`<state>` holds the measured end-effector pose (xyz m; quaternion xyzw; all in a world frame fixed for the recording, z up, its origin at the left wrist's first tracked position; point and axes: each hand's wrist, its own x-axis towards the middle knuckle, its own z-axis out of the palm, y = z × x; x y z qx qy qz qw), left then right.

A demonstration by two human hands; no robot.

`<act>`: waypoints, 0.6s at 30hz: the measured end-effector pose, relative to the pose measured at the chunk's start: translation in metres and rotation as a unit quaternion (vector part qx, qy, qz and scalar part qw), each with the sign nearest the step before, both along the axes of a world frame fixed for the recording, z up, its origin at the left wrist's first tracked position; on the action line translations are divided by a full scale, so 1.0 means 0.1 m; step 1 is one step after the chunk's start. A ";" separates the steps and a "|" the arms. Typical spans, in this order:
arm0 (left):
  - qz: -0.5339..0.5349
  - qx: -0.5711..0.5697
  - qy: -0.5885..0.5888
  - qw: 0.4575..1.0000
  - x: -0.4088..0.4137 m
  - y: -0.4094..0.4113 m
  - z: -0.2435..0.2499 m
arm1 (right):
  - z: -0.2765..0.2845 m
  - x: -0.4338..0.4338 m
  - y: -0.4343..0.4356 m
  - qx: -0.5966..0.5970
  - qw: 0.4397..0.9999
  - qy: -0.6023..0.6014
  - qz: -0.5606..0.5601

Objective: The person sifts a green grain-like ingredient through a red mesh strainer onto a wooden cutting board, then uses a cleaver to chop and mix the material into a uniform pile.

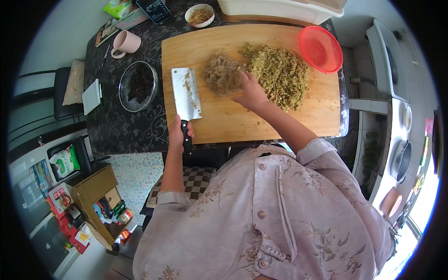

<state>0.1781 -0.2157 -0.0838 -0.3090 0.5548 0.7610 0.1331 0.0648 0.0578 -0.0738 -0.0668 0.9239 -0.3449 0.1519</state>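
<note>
My left hand (179, 134) grips the black handle of a cleaver (183, 92). Its broad blade lies over the left part of a wooden cutting board (224, 126), with chopped green bits stuck to the steel. With thumb and fingers spread, my right hand (252, 93) is at the right edge of a heap of translucent brownish strands, perhaps glass noodles (220, 75). Its fingertips appear to touch the heap, and I see nothing clearly held. Right beside it lies a larger mound of finely chopped green-yellow vegetable (283, 77).
A red plastic strainer (320, 49) rests on the board's far right corner. Left of the board stand a wire-mesh strainer with dark contents (123, 87) and a pink mug (127, 42). Behind are a small bowl of pale strips (200, 15), a phone (154, 10) and a white plastic bin (276, 10).
</note>
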 end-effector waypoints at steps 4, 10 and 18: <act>-0.052 0.044 -0.009 0.998 -0.25 0.15 -0.04 | 0.07 -0.19 -0.28 0.051 0.998 -0.045 -0.014; -0.146 0.055 0.027 0.987 -0.38 0.37 0.10 | 0.12 -0.31 -0.38 0.003 0.996 -0.073 -0.042; -0.200 -0.031 0.096 0.974 -0.33 0.65 0.85 | 0.24 -0.03 -0.17 -0.186 0.968 0.065 -0.157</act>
